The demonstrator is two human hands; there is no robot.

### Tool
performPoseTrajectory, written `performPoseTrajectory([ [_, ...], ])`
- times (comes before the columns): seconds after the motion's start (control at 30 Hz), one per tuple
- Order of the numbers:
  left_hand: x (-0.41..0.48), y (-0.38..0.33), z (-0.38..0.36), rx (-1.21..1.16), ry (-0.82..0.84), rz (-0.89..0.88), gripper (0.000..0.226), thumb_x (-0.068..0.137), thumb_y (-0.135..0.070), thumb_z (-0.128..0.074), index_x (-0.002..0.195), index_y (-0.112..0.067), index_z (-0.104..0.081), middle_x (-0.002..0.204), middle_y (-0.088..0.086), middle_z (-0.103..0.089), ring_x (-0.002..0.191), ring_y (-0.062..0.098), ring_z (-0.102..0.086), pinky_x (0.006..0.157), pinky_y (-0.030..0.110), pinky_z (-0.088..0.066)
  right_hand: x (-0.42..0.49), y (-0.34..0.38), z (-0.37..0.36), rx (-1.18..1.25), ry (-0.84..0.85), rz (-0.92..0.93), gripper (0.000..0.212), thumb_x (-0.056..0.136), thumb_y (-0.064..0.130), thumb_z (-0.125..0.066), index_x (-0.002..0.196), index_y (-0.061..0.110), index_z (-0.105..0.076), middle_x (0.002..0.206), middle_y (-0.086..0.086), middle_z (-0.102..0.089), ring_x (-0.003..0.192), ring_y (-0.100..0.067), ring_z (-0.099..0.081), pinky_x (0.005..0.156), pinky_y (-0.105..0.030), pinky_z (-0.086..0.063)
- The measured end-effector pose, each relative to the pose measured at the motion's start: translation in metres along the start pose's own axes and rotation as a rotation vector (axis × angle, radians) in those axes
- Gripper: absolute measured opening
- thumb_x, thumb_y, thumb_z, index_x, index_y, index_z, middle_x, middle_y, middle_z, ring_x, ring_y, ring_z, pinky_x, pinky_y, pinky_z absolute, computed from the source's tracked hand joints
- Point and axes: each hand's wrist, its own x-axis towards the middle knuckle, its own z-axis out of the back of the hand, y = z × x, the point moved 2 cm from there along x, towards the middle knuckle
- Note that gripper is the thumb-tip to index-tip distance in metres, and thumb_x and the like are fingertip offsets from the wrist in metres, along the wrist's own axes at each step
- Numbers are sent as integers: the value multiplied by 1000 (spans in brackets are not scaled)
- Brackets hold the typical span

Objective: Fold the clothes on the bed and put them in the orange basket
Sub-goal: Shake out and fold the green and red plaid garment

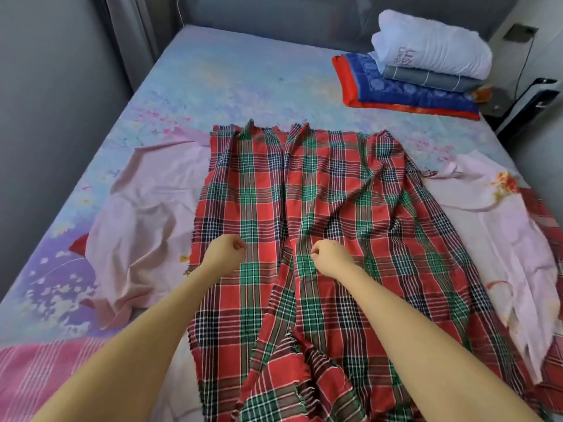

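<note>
Red-green plaid cloth (320,193) spread lengthwise mid-bed (243,80), over pink garment (143,208). Left hand (233,246), right hand (326,252) curled on plaid; pinching or not, cannot tell. Folded stack (426,65) far right corner.

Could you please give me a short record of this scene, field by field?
cloth being worked: red-and-green plaid cloth, spread out on the bed
left hand: fingers curled, over the plaid; grip unclear
right hand: same
other clothes: pink cloth left, pale cloth right
folded stack: far right corner
orange basket: not in view
</note>
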Motion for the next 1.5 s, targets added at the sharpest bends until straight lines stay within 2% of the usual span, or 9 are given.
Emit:
performPoseTrajectory([
  [0.2,78,9,-16,-75,-4,78,24,91,-7,-48,105,-12,-67,108,6,-65,83,19,-60,71,24,-46,102,14,-26,-18,-26,-58,20,95,17,-50,111,8,-57,110,-9,-63,96,-28,-61,72,-32,-48],
  [0.4,154,-19,-76,-152,-5,64,27,91,-7,-47,111,-11,-63,107,6,-65,84,19,-59,69,22,-43,202,25,-51,-107,-198,-22,62,90,42,-55,139,11,-31,131,-14,-45,114,-31,-49,81,-38,-50],
  [0.53,206,-43,-109,-213,-10,63,30,92,-6,-43,118,-10,-58,109,7,-63,73,17,-56,62,23,-40,247,2,-51,-141,-227,-22,26,90,25,-55,110,8,-59,112,-8,-57,105,-26,-53,71,-34,-47],
  [0.7,244,-53,-137,-230,10,93,32,92,-4,-44,121,-6,-56,117,9,-62,101,25,-59,72,24,-41,237,-119,-22,935,-501,-463,21,77,14,-64,58,5,-58,61,-11,-49,60,-20,-44,57,-32,-33],
  [0.83,257,-63,-165,-194,87,81,24,93,-14,-49,113,-6,-61,114,10,-64,101,26,-59,74,24,-40,204,-202,-30,625,-441,-816,19,81,9,-61,66,-2,-62,65,-18,-58,73,-28,-57,64,-39,-45],
  [1.0,262,-75,-183,-178,128,80,27,89,-33,-61,99,-8,-60,87,5,-62,75,20,-57,63,27,-43,218,-139,3,199,-727,-288,24,91,25,-54,107,7,-60,102,-11,-62,93,-32,-60,71,-36,-47],
  [1.17,269,-93,-179,-144,156,-40,22,86,-26,-66,93,-6,-70,82,4,-65,73,18,-58,65,27,-44,287,-68,7,5,-290,-248,69,86,61,-47,126,5,-45,116,-12,-59,103,-32,-60,67,-33,-42],
  [1.33,275,-93,-162,-159,207,-75,14,85,-19,-67,74,-10,-64,59,-6,-51,55,11,-47,54,22,-38,310,-63,6,55,-183,-346,17,86,22,-61,95,8,-59,97,-9,-61,96,-30,-61,65,-31,-44],
  [1.5,264,-84,-120,-437,393,24,16,84,-18,-68,70,-10,-63,66,0,-57,60,12,-51,54,20,-42,297,-67,20,759,-376,-311,34,80,18,-72,57,7,-49,57,-13,-50,55,-23,-51,53,-32,-39],
])
